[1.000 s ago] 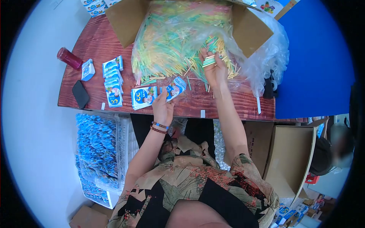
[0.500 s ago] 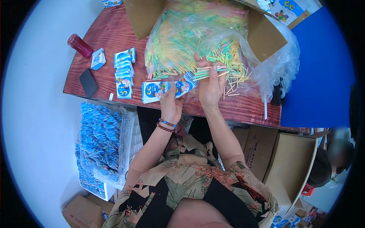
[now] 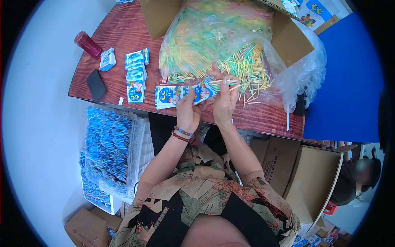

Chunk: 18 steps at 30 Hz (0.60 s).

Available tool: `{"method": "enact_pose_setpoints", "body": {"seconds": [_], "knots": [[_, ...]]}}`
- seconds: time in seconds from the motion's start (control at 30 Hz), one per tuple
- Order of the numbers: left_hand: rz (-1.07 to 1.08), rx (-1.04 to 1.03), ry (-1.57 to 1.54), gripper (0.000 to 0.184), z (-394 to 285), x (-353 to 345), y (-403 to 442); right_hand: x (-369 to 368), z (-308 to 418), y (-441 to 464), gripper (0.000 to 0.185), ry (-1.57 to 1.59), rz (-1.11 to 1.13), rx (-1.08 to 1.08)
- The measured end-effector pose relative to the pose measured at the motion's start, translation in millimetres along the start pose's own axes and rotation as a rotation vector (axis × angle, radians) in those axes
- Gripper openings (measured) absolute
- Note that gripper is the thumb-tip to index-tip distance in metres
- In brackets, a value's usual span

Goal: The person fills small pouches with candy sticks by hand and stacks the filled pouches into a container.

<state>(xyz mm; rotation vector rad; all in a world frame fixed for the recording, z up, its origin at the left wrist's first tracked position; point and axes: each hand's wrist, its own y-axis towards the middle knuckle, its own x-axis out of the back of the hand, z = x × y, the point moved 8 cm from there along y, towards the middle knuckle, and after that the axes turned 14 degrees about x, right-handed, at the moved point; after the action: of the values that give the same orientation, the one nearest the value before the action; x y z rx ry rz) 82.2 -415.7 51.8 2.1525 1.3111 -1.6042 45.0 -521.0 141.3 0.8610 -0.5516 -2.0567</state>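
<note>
My left hand [image 3: 189, 111] grips blue-and-white packets [image 3: 202, 93] over the table's front edge, more of them fanned out to its left. Beside it, my right hand [image 3: 224, 96] pinches a few thin coloured sticks [image 3: 233, 85], their left ends at the top end of the held packet; whether they are inside it I cannot tell. Behind both hands, a clear plastic bag [image 3: 205, 37] full of pastel sticks lies in an open carton, with loose sticks [image 3: 251, 66] spilling out at its front right.
An overlapping row of packets [image 3: 135, 78], a black phone-like slab [image 3: 96, 85], a small pack [image 3: 108, 59] and a red cylinder [image 3: 88, 44] are at left. Below stand bins of blue packets [image 3: 108, 144]. A blue panel [image 3: 345, 82] and another person [image 3: 356, 177] are at right.
My right hand has come from the stick pile to the packets in my left hand, bringing the sticks against the packet's end. The view has shifted, so the table appears further right.
</note>
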Motion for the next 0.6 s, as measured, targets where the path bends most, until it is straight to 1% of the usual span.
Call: {"method": "enact_pose_setpoints", "body": {"seconds": [0.07,0.1,0.17,0.2,0.27,0.3,0.37,0.5,0.57,0.6], "knots": [[0.005,0.052,0.040,0.024,4.5,-4.5,-0.3,-1.9,-4.5,-3.4,0.012,0.015,-0.011,-0.077],[0.006,0.052,0.039,0.024,7.2,0.4,3.3,-0.5,-6.2,-4.4,0.012,0.014,-0.010,-0.078],[0.019,0.039,0.018,0.027,12.3,12.4,14.9,-6.3,-14.7,-7.1,0.022,0.037,0.110,-0.126],[0.021,0.033,0.013,0.027,10.2,9.6,15.8,-7.2,-13.3,-4.5,0.022,0.039,0.117,-0.125],[0.088,0.056,-0.088,0.029,10.2,2.1,15.7,-11.3,-14.3,-3.9,0.033,0.090,0.161,-0.228],[0.087,0.053,-0.095,0.029,11.4,5.0,18.2,-10.9,-12.2,-1.0,0.033,0.089,0.167,-0.231],[0.102,0.063,-0.134,0.030,15.0,10.3,23.8,-14.2,-15.4,2.7,0.045,0.204,0.203,-0.330],[0.160,0.095,-0.189,0.031,14.4,6.8,18.2,-8.7,-16.6,16.8,0.049,0.140,0.223,-0.259],[0.189,0.105,-0.188,0.033,15.1,5.8,15.7,-6.1,-9.6,26.6,0.052,0.097,0.157,-0.128],[0.190,0.102,-0.191,0.033,14.4,6.3,15.3,-9.7,-9.9,26.6,0.052,0.097,0.160,-0.129]]}}
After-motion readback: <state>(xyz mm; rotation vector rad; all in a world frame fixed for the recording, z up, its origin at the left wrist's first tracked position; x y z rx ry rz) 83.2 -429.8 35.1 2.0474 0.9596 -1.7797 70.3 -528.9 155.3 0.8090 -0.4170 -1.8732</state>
